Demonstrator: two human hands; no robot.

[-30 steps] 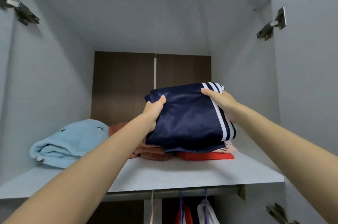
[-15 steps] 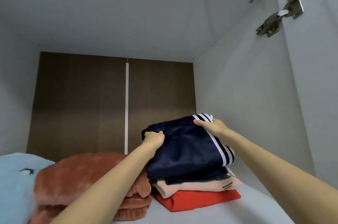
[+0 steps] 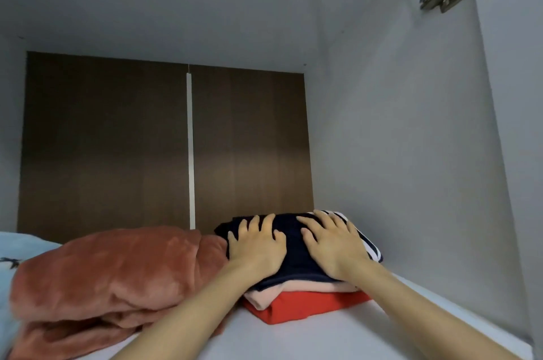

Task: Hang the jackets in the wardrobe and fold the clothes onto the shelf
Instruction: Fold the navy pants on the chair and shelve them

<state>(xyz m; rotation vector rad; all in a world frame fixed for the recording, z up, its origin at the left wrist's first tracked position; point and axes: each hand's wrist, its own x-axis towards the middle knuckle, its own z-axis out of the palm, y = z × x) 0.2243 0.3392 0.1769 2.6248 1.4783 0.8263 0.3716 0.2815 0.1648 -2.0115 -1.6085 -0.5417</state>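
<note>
Since the folded navy garment [image 3: 293,259] lies directly under both palms, we have nothing to reach for. Our left hand [image 3: 257,245] presses flat on its left half and our right hand [image 3: 332,245] on its right half, fingers straight and spread, gripping nothing. The garment tops a stack, over a pink piece [image 3: 293,290] and a red one [image 3: 308,309], at the right of the shelf [image 3: 323,339], its white-striped edge toward the side wall [image 3: 396,154]. We judge the next move is to lift off, then draw back toward us, so the pile stays undragged.
</note>
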